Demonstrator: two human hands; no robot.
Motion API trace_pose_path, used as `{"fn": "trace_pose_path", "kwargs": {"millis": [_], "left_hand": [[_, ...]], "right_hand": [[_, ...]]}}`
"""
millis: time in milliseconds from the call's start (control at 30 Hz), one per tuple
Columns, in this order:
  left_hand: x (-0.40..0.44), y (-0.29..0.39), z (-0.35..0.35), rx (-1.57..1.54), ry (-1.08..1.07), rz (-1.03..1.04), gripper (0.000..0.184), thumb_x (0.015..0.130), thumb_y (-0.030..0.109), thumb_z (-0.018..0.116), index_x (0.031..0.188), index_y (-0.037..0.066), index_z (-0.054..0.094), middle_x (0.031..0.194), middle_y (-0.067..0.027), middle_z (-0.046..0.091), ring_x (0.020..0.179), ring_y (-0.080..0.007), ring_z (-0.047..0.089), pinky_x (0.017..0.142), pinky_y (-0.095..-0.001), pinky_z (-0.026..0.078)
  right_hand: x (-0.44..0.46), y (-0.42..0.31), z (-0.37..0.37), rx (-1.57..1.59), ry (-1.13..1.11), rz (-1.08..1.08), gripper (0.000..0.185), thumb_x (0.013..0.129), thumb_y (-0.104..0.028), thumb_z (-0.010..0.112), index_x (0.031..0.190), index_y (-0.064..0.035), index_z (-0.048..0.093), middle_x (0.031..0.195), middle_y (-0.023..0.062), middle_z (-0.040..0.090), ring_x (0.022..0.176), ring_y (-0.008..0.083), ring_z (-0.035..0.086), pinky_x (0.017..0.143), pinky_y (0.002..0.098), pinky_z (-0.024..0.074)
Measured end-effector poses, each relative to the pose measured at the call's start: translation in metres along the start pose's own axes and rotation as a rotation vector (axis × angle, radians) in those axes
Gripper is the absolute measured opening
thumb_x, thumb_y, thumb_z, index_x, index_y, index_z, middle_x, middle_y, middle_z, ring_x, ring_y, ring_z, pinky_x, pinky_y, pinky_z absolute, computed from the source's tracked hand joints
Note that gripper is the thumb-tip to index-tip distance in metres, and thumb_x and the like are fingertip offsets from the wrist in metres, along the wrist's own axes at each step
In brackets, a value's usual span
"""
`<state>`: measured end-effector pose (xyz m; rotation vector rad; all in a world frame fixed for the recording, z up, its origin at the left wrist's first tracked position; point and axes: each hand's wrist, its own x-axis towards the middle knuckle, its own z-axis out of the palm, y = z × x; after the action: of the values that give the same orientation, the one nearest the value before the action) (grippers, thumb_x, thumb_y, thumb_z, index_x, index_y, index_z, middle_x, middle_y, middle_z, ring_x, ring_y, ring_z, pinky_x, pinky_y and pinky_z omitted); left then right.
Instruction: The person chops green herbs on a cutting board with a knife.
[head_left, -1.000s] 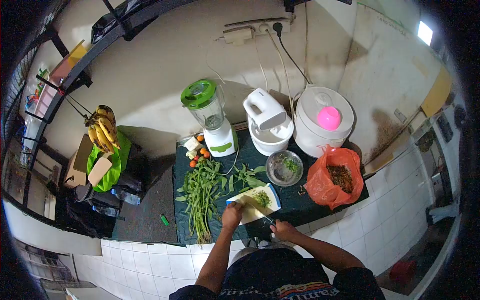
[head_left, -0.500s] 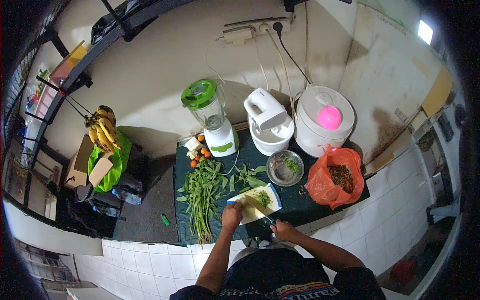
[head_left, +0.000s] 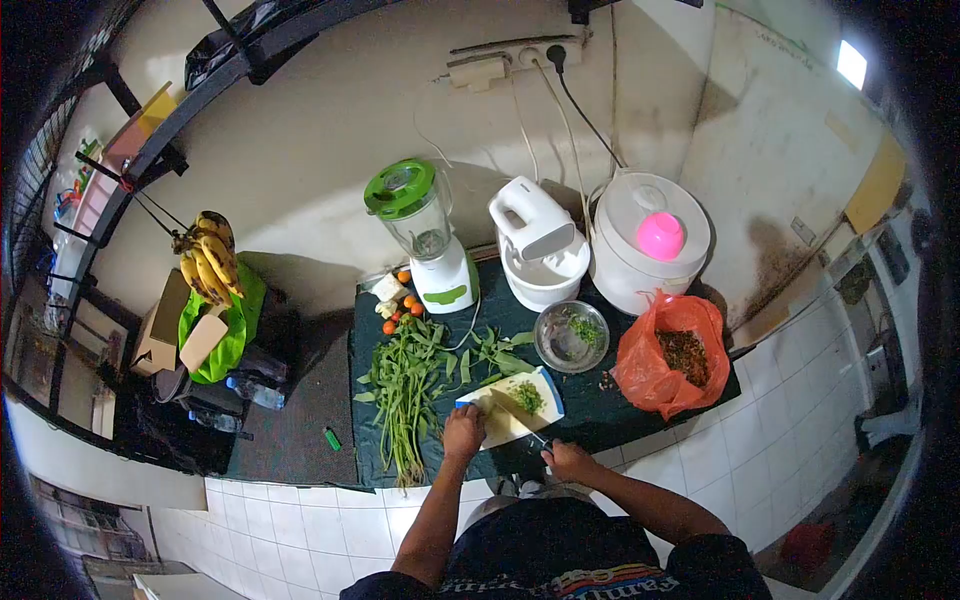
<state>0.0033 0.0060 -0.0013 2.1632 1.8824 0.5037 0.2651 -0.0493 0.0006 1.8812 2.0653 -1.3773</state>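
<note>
My right hand (head_left: 569,461) is closed round the handle of a knife (head_left: 522,420), whose blade lies over a white cutting board (head_left: 500,431) with blue corners. Chopped greens (head_left: 527,397) sit on the board, to the right of the blade. At the board's left end is my left hand (head_left: 464,432), its fingers bent at the board's edge near the blade; whatever they press or hold is too small to name. Left of that hand lies a pile of leafy green stems (head_left: 402,400). Behind the board stands a metal bowl (head_left: 570,337) with some chopped greens inside.
A blender (head_left: 430,240), a white mixer (head_left: 540,245) and a large white cooker (head_left: 650,240) stand along the wall. An orange plastic bag (head_left: 640,375) with dark contents is at the right. Tomatoes (head_left: 390,327) lie behind the greens. Bananas (head_left: 210,262) hang at the left.
</note>
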Motion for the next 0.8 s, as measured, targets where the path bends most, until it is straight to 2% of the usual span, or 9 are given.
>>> {"fn": "trace_pose_path", "kwargs": {"millis": [300,600,667,800], "left_hand": [[-0.004,-0.005,0.005,0.018,0.005,-0.015,0.021,0.090,0.023,0.051,0.103,0.010,0.061,0.099,-0.0130,0.064,0.092,-0.0339,0.058,0.079,-0.0480,0.045],[-0.007,0.002,0.010,-0.050,-0.016,-0.018,0.016,0.089,0.021,0.053,0.097,0.010,0.061,0.095,-0.0137,0.064,0.092,-0.0337,0.059,0.078,-0.0460,0.046],[-0.009,0.005,0.011,-0.058,-0.024,-0.025,0.016,0.088,0.021,0.054,0.097,0.010,0.061,0.095,-0.0138,0.064,0.091,-0.0337,0.059,0.078,-0.0460,0.047],[-0.010,0.010,0.011,-0.064,-0.059,-0.041,0.017,0.086,0.021,0.057,0.097,0.009,0.062,0.093,-0.0138,0.063,0.092,-0.0345,0.058,0.078,-0.0470,0.047]], "right_hand": [[-0.004,-0.002,-0.002,0.037,0.029,-0.065,0.043,0.092,-0.039,0.048,0.103,0.0020,0.054,0.089,0.0282,0.063,0.085,0.0471,0.061,0.077,0.0558,0.0481],[-0.003,-0.002,0.000,0.019,0.022,-0.015,0.042,0.092,-0.039,0.049,0.104,0.0014,0.055,0.090,0.0275,0.064,0.087,0.0458,0.062,0.078,0.0547,0.0489],[-0.004,-0.005,-0.002,0.012,0.032,-0.030,0.045,0.094,-0.038,0.046,0.100,0.0059,0.054,0.087,0.0286,0.063,0.085,0.0462,0.062,0.078,0.0538,0.0477],[-0.006,-0.006,-0.005,0.034,0.008,-0.024,0.046,0.094,-0.038,0.046,0.100,0.0062,0.054,0.089,0.0292,0.063,0.087,0.0462,0.061,0.080,0.0539,0.0470]]}}
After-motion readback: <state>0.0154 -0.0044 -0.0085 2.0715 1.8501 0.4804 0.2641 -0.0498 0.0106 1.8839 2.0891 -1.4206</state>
